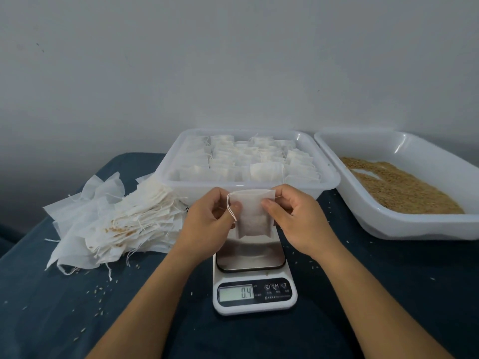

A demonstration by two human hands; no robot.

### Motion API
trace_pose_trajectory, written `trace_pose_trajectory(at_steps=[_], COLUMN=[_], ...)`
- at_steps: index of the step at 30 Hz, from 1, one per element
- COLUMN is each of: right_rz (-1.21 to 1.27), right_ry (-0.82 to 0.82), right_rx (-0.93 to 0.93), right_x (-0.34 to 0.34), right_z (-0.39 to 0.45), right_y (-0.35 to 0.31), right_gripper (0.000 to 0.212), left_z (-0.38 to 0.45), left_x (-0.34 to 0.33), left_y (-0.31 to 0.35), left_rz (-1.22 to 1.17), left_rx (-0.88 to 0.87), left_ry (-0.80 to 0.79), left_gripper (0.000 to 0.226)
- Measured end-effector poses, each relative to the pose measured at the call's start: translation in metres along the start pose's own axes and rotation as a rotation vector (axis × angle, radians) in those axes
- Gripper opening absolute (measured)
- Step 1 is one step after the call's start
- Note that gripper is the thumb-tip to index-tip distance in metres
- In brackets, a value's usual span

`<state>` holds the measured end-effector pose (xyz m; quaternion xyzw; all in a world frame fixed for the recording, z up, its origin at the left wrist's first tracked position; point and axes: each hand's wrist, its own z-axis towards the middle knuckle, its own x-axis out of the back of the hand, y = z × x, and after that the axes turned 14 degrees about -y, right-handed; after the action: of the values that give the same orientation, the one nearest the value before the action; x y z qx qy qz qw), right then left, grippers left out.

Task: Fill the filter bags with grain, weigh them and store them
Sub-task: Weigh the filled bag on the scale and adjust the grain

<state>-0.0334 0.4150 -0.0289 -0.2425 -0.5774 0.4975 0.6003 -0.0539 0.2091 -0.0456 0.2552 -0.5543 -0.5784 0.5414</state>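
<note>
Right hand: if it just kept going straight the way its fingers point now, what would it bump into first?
The right hand points left across the bag it pinches, so beyond that bag it would probably meet the left hand first, though depth is hard to judge.

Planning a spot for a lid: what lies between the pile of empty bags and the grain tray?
In the head view, the tray of filled bags sits between the pile and the grain tray, with both hands holding a bag just before it.
</note>
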Motion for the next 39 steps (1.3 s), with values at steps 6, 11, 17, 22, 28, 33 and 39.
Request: trace_pose_trajectory(at_steps=[6, 11, 17, 22, 28, 33, 39], right_rz=[-0.080, -0.139, -0.239, -0.195, -0.168, -0.207, -0.256], right_ry=[-0.122, -0.143, -0.056, 0.071, 0.084, 0.054, 0.040], right_rx=[-0.158, -0.189, -0.221, -0.319, -0.368, -0.346, -0.328], right_x=[0.003, 0.001, 0.008, 0.012, 0.005, 0.004, 0.004], right_z=[0.000, -0.001, 0.003, 0.008, 0.011, 0.013, 0.014], right_y=[0.008, 0.008, 0.018, 0.038, 0.059, 0.062, 0.065], right_gripper=[0.020, 0.028, 0.019, 0.021, 0.010, 0.012, 0.014], left_z=[-0.003, -0.001, 0.002, 0.008, 0.015, 0.016, 0.015], left_x=[0.004, 0.006, 0.009, 0.011, 0.005, 0.007, 0.007], left_y=[-0.002, -0.008, -0.011, -0.018, -0.037, -0.045, -0.047], left_rz=[0.297, 0.440, 0.328, -0.021, 0.010, 0.020, 0.105], left_rx=[0.077, 0.112, 0.196, 0.305, 0.418, 0.447, 0.436], left_ry=[-0.014, -0.009, 0.001, 0.124, 0.204, 0.246, 0.199], left_gripper=[0.019, 0.019, 0.019, 0.021, 0.013, 0.011, 0.010])
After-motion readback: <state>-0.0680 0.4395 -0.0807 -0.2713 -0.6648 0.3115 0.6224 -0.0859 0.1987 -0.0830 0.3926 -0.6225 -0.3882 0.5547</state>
